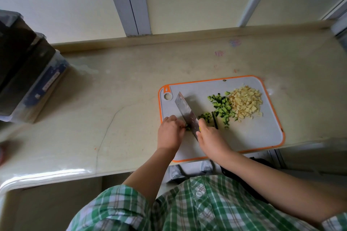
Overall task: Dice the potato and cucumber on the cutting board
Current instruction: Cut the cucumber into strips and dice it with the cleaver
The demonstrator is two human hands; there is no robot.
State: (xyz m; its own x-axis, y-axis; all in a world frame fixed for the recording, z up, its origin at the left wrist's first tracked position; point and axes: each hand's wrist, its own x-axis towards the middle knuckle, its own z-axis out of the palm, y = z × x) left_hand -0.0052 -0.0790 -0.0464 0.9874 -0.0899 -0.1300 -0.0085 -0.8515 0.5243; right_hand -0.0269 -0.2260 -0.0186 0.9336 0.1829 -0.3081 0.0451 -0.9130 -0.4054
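Observation:
A grey cutting board [249,137] with an orange rim lies on the counter. On it sit a heap of pale potato dice [246,103] at the right and dark green cucumber dice [222,107] beside it. My right hand [210,137] grips the handle of a cleaver [185,108], whose blade points up and left. My left hand [170,131], fingers curled, holds a small piece of cucumber [187,127] against the blade's left side. More cucumber bits [205,116] and a thin dark strip lie just right of the blade.
The beige stone counter [112,99] stretches left of the board. Stacked clear plastic boxes with dark contents [26,73] stand at the far left. The board's front edge overhangs the counter's front edge. A wall rises behind the counter.

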